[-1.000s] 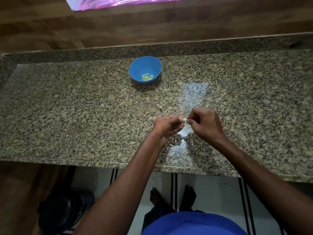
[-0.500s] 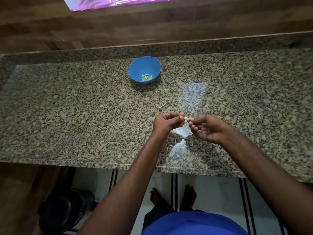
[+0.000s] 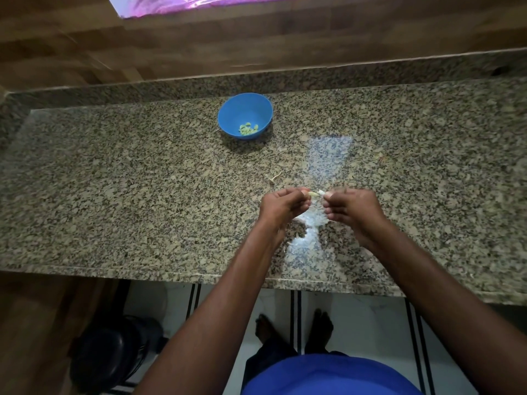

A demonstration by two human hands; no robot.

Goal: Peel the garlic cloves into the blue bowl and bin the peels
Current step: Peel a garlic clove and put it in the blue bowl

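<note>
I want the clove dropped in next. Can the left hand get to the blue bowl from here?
Probably yes: only bare counter lies between the left hand, pinching the garlic clove, and the blue bowl.

One blue bowl stands on one counter, holding a small heap of peeled cloves too clustered to count. Two hands, left and right, share one clove; one peel scrap lies apart.
</note>
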